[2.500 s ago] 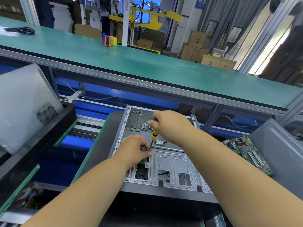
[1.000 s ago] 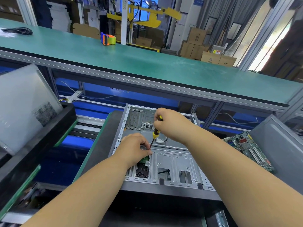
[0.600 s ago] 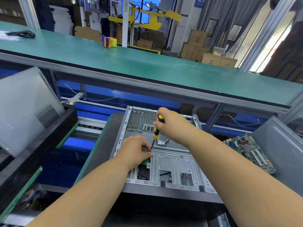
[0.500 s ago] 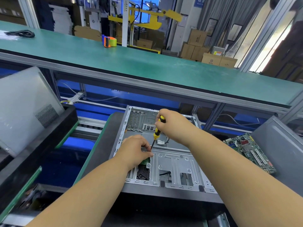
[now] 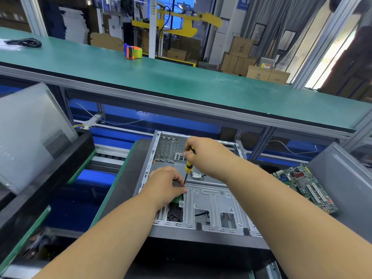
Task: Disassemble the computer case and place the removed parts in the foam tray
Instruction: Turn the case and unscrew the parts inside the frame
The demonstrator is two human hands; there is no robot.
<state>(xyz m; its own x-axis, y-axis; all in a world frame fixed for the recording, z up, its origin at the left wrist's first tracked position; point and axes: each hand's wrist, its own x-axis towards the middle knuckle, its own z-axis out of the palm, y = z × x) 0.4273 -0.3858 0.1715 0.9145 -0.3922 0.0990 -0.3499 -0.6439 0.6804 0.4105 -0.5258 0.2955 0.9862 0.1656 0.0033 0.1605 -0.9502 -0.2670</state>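
Above open case (image 5: 211,200), long green workbench (image 5: 181,81)

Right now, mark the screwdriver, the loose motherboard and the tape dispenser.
screwdriver (image 5: 189,165): head view, on the yellow-and-black handle below the right hand.
motherboard (image 5: 306,186): head view, on the middle of the green board right of the case.
tape dispenser (image 5: 132,51): head view, on its orange-and-green body on the green shelf.

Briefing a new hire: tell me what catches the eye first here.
Two hands meet over the open computer case at centre: the right hand holds a yellow-and-black screwdriver, the left hand steadies near its tip. A green motherboard lies to the right.
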